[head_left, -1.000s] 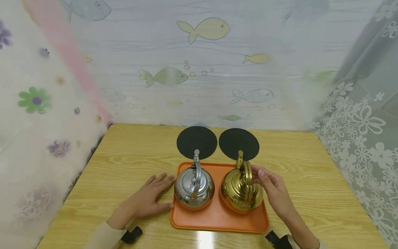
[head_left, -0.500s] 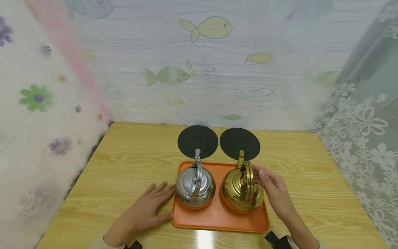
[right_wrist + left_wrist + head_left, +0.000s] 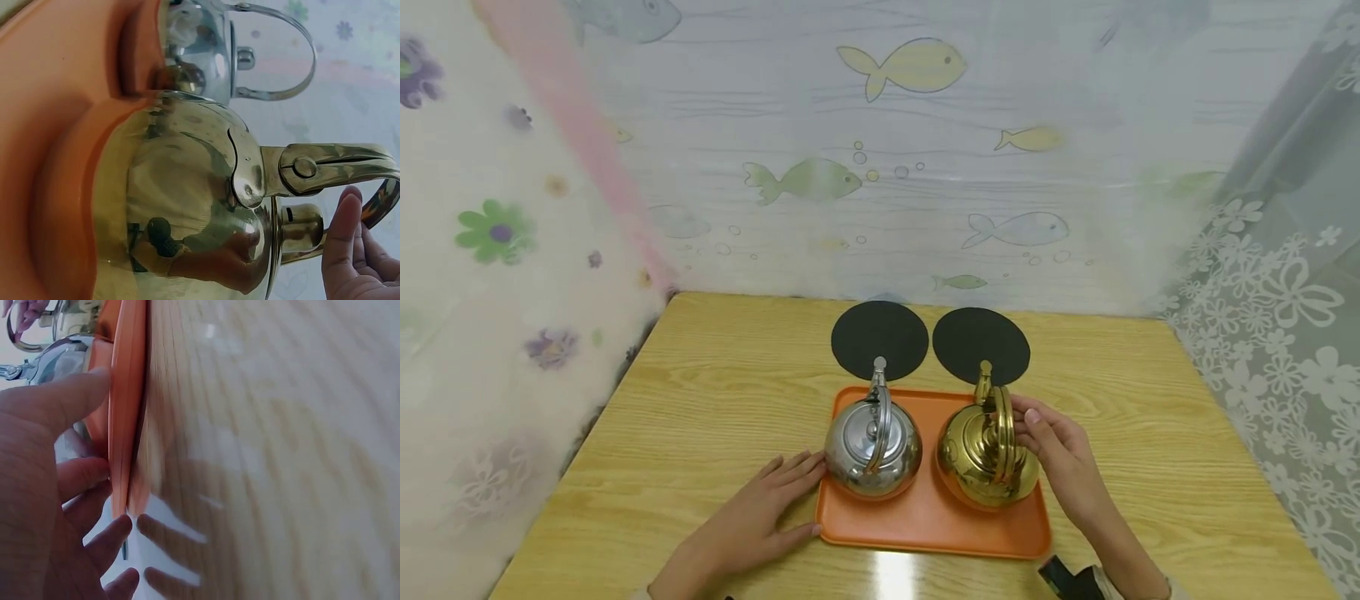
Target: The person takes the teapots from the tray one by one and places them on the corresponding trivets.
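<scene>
An orange tray (image 3: 925, 533) lies on the table, carrying a silver kettle (image 3: 874, 458) on its left and a gold kettle (image 3: 977, 458) on its right. Both kettles stand upright, spouts toward the far side. My left hand (image 3: 752, 517) is flat with extended fingers, its thumb and fingertips at the tray's left edge; the left wrist view shows the thumb (image 3: 75, 397) against the tray rim (image 3: 128, 394). My right hand (image 3: 1067, 462) is beside the gold kettle's handle (image 3: 1002, 433), fingers loosely bent and partly hidden behind it. The thumb (image 3: 347, 231) is not wrapped round the handle (image 3: 337, 165).
Two black round mats (image 3: 880, 340) lie side by side beyond the tray, toward the back edge of the wooden table (image 3: 715, 375). A fish-patterned curtain (image 3: 805, 242) hangs behind the table, with flowered curtains at both sides.
My left hand has slid slightly nearer to me along the tray's left side, its fingers drawing closer together. The right hand stays beside the gold kettle's handle. The head view has shifted a little.
</scene>
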